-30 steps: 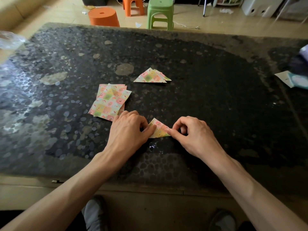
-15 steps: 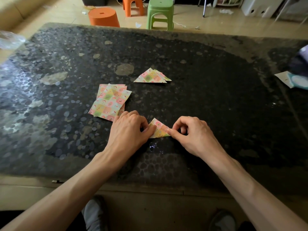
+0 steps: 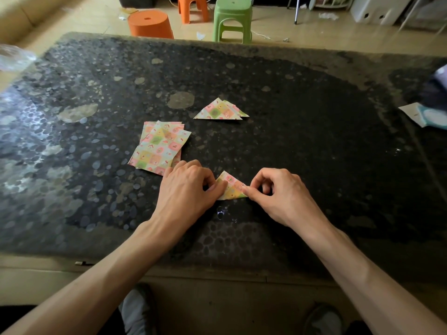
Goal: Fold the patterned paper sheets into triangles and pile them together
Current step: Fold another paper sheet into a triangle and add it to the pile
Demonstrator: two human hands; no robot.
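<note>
Dark pebble-patterned table (image 3: 290,141) w/ a glossy top, dim light, plastic stools (image 3: 232,18) on the tan floor behind.

Near the front edge lies the sheet being worked, already a small triangle (image 3: 231,188), flat on the table between both hands. Left hand (image 3: 186,189) presses its left corner w/ thumb and forefinger; right hand (image 3: 283,194) pins the right corner w/ a fingertip, other fingers curled. Both hands are down on the paper, pressing rather than lifting (looks like creasing, though how far along the fold is I can't tell, since the left hand hides part of it).

Just up-left of the left hand, almost touching it: the stack (image 3: 159,146) of unfolded sheets, fanned slightly. Further back, centre: the pile (image 3: 221,111) of finished triangles, at least two, slightly offset.

Risks, as I judge them:
- Glossy top = paper may slide under one-sided pressure, so the edges drift and the crease sets crooked.
- Left wrist is close to the stack; swinging out toward the pile could scatter it.
- The pile is already skewed; a careless drop would spread it more.
</note>
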